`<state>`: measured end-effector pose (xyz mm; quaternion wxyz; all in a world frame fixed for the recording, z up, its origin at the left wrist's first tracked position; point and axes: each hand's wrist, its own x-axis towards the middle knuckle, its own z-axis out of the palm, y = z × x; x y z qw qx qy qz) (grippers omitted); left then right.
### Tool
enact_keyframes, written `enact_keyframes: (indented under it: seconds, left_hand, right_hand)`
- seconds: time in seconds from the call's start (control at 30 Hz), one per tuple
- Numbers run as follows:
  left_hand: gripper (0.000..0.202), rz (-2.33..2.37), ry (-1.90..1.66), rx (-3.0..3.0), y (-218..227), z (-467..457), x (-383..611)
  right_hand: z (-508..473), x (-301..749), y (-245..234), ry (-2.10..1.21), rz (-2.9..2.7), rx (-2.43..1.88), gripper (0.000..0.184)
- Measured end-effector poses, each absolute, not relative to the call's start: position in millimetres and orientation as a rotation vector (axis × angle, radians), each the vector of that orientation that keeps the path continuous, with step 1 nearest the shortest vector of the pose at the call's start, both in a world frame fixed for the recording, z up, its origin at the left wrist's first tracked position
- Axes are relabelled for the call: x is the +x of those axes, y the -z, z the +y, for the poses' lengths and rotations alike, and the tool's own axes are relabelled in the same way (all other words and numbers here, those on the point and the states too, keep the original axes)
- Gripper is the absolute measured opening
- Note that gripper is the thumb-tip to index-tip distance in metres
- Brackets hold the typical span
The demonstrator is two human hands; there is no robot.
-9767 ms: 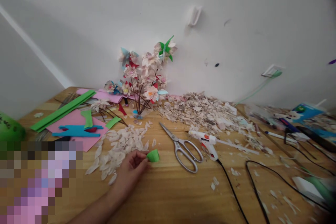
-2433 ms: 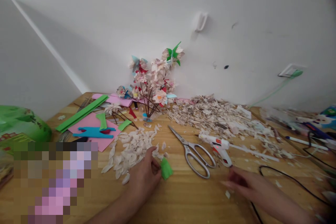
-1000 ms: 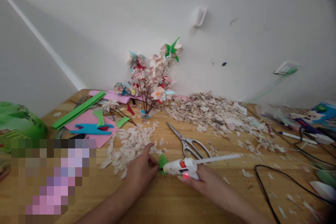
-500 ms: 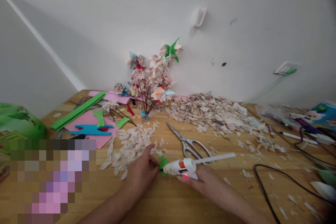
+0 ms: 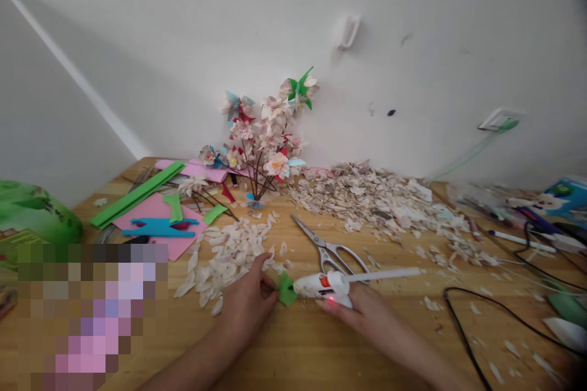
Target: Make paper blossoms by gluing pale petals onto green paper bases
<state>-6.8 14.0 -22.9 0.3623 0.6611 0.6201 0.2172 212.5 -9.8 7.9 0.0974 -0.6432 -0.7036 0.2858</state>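
Observation:
My left hand is closed, pinching a small green paper piece by its left edge, low over the table. My right hand is wrapped round a white hot glue gun with a lit red light and a clear glue stick out of its back. The gun's nozzle points left and lies close by the green piece; whether they touch I cannot tell. Silver scissors lie open just behind the gun. Pale loose petals spread beyond my left hand.
Handmade flowers on brown stems stand near the wall. A heap of dry petals lies behind the scissors. Green, blue and pink paper sits at the left. A black cable curves across the right side, near a pen.
The glue gun has moved slightly right, drawing back from the green paper piece, more of which now shows. My left hand has hardly moved.

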Motion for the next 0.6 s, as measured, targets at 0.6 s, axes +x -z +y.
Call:
enact_keyframes:
  seconds: [0.6]
  left_hand:
    - [0.056,1.581,-0.597,1.700,23.9,12.8,-7.0]
  right_hand:
    - [-7.3,215.8,-14.8,-0.803,-2.101,-1.884,0.040]
